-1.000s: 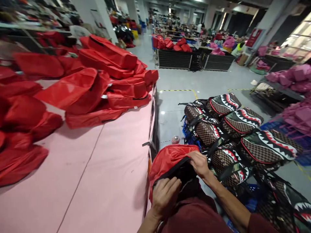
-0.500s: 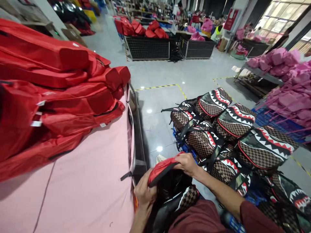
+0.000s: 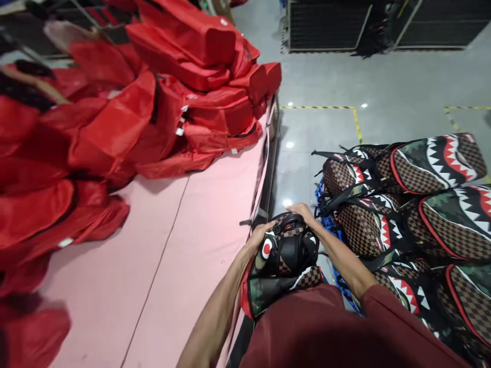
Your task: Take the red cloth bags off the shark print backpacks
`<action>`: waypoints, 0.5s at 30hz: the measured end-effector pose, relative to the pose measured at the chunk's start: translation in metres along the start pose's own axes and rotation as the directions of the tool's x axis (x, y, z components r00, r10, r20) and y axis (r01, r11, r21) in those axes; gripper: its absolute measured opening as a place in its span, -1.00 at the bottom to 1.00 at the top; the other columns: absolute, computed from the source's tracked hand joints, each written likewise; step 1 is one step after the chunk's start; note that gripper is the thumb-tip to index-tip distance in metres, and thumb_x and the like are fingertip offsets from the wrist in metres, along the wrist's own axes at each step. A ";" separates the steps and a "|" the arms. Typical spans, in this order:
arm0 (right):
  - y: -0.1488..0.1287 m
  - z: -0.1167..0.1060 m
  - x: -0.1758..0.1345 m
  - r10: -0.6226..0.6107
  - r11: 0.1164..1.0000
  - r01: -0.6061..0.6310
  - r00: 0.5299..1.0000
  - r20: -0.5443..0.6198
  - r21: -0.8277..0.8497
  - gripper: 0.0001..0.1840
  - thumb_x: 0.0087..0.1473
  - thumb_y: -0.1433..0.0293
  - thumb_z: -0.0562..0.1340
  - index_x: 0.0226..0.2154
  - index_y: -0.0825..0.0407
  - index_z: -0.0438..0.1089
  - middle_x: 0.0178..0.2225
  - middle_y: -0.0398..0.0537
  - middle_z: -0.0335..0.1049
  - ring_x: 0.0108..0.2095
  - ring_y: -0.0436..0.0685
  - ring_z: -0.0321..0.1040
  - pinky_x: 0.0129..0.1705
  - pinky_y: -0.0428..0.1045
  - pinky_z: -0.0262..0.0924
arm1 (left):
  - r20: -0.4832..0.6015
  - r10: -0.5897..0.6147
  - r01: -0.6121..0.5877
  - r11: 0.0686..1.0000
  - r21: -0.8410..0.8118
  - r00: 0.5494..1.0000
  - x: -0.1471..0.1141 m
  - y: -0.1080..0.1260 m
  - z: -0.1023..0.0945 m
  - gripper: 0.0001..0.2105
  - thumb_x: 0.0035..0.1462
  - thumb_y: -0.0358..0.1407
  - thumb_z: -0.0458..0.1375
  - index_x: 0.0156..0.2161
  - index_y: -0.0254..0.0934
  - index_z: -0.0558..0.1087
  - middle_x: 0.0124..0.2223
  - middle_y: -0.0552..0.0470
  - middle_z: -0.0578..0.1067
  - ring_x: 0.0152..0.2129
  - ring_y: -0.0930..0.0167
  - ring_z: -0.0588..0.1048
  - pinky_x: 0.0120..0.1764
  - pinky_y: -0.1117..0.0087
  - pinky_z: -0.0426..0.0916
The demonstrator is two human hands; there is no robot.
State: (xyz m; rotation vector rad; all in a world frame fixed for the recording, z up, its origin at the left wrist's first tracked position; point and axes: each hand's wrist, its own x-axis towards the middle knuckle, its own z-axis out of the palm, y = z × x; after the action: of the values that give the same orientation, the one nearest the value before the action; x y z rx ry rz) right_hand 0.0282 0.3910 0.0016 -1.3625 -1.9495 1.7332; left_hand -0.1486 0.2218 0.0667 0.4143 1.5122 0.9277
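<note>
Close against my body is a backpack (image 3: 286, 255) with brown checks, camouflage patches, a red-and-white eye and black straps. Its top handle shows between my hands. My left hand (image 3: 261, 236) is closed on the backpack's upper left edge, beside the pink table. On the far right edge of the same backpack, my right hand (image 3: 301, 212) grips with its fingertips partly hidden behind it. Red lining or edging shows at the bag's lower left side.
A pink-covered table (image 3: 199, 245) stands at my left, with red bags (image 3: 215, 107) heaped on its far part. Finished-looking checked backpacks (image 3: 452, 225) lie in rows at my right over blue crates. Black mesh bins (image 3: 326, 25) stand ahead, beyond taped floor lines. Another person's arm (image 3: 34, 84) shows at far left.
The view has swung left and down. The backpack, earlier showing its dark opening and red edge between my hands, now shows its patterned outside and top handle. Both hands have shifted their hold.
</note>
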 end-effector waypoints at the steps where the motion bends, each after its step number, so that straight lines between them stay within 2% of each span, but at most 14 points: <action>1: 0.002 -0.004 -0.005 -0.013 1.000 0.014 1.000 0.018 -0.017 -0.11 0.03 -0.51 0.21 -0.63 -0.09 0.01 -0.53 -0.19 -0.10 -0.40 0.04 -0.04 -0.38 0.00 -0.14 | 0.053 -0.050 0.053 0.998 -0.045 0.997 -0.012 -0.003 -0.001 -0.39 0.10 0.26 0.43 -0.23 -0.37 0.74 -0.31 -0.20 0.72 -0.38 0.19 0.62 -0.19 0.20 0.53; 3: 0.009 -0.011 -0.018 -0.056 0.997 0.057 0.998 0.011 -0.055 -0.12 0.08 -0.48 0.21 -0.60 -0.08 0.01 -0.51 -0.17 -0.10 -0.38 0.06 -0.06 -0.37 0.01 -0.16 | 0.168 -0.108 0.125 0.988 -0.091 0.980 -0.034 -0.013 0.000 -0.36 0.17 0.29 0.41 -0.23 -0.38 0.71 -0.28 -0.23 0.72 -0.39 0.22 0.61 -0.22 0.24 0.49; 4: 0.015 -0.012 -0.024 -0.066 0.995 0.066 0.998 -0.010 -0.074 -0.13 0.10 -0.48 0.20 -0.59 -0.08 0.00 -0.51 -0.17 -0.10 -0.38 0.06 -0.07 -0.37 0.01 -0.15 | 0.189 -0.095 0.110 0.991 -0.071 0.977 -0.041 -0.019 0.002 -0.35 0.19 0.33 0.38 -0.26 -0.37 0.68 -0.30 -0.20 0.70 -0.40 0.25 0.58 -0.25 0.28 0.45; 5: 0.021 -0.011 -0.030 -0.060 0.994 0.056 0.997 -0.039 -0.092 -0.13 0.13 -0.48 0.18 -0.59 -0.08 -0.01 -0.51 -0.16 -0.09 -0.38 0.07 -0.07 -0.37 0.01 -0.14 | 0.166 -0.053 0.057 0.998 -0.016 0.985 -0.044 -0.025 0.006 -0.32 0.21 0.37 0.34 -0.33 -0.34 0.63 -0.35 -0.14 0.66 -0.43 0.29 0.52 -0.31 0.33 0.38; 7: 0.034 -0.002 -0.038 -0.001 0.993 -0.010 0.995 -0.099 -0.116 -0.11 0.14 -0.51 0.13 -0.62 -0.09 -0.04 -0.54 -0.16 -0.10 -0.40 0.07 -0.05 -0.38 0.02 -0.11 | 0.031 0.097 -0.101 0.982 0.161 0.995 -0.041 -0.037 0.015 -0.25 0.22 0.46 0.23 -0.50 -0.25 0.43 -0.50 0.03 0.45 -0.50 0.40 0.32 -0.40 0.38 0.18; 9: 0.046 0.008 -0.041 0.073 0.990 -0.089 0.987 -0.144 -0.110 -0.08 0.13 -0.55 0.09 -0.66 -0.11 -0.03 -0.58 -0.15 -0.09 -0.43 0.08 -0.01 -0.38 0.02 -0.07 | -0.102 0.267 -0.221 0.917 0.331 0.958 -0.029 -0.047 0.023 -0.22 0.25 0.51 0.12 -0.57 -0.17 0.19 -0.56 0.13 0.19 -0.51 0.45 0.12 -0.43 0.35 0.00; 10: 0.051 0.010 -0.043 0.090 0.989 -0.109 0.980 -0.178 -0.100 -0.07 0.13 -0.56 0.05 -0.66 -0.11 0.01 -0.59 -0.15 -0.06 -0.43 0.09 0.03 -0.38 0.02 -0.03 | -0.132 0.328 -0.257 0.887 0.385 0.935 -0.022 -0.051 0.026 -0.23 0.28 0.50 0.07 -0.56 -0.15 0.11 -0.55 0.15 0.11 -0.49 0.45 0.06 -0.43 0.33 -0.04; 13: 0.067 -0.001 -0.057 0.106 0.991 -0.124 0.948 -0.300 -0.043 -0.04 0.19 -0.56 -0.11 -0.57 -0.07 0.25 -0.54 -0.06 0.26 -0.38 0.15 0.24 -0.30 0.01 0.15 | -0.087 0.397 -0.326 0.843 0.428 0.914 -0.007 -0.055 0.028 -0.26 0.35 0.45 0.04 -0.51 -0.14 0.06 -0.51 0.15 0.06 -0.47 0.44 0.03 -0.41 0.31 -0.06; 15: 0.080 -0.014 -0.081 0.103 0.995 -0.098 0.927 -0.360 0.030 0.01 0.22 -0.53 -0.17 -0.38 -0.01 0.45 -0.34 0.08 0.54 -0.25 0.21 0.43 -0.16 0.01 0.30 | -0.035 0.406 -0.355 0.834 0.421 0.913 -0.002 -0.055 0.028 -0.27 0.35 0.45 0.05 -0.51 -0.14 0.07 -0.50 0.15 0.06 -0.47 0.43 0.02 -0.41 0.31 -0.06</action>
State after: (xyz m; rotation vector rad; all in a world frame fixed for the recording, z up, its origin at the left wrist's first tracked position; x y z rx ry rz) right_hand 0.1224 0.3331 -0.0305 -1.6660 -1.6909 1.4028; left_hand -0.1078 0.1948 0.0290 1.0110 1.7786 0.9530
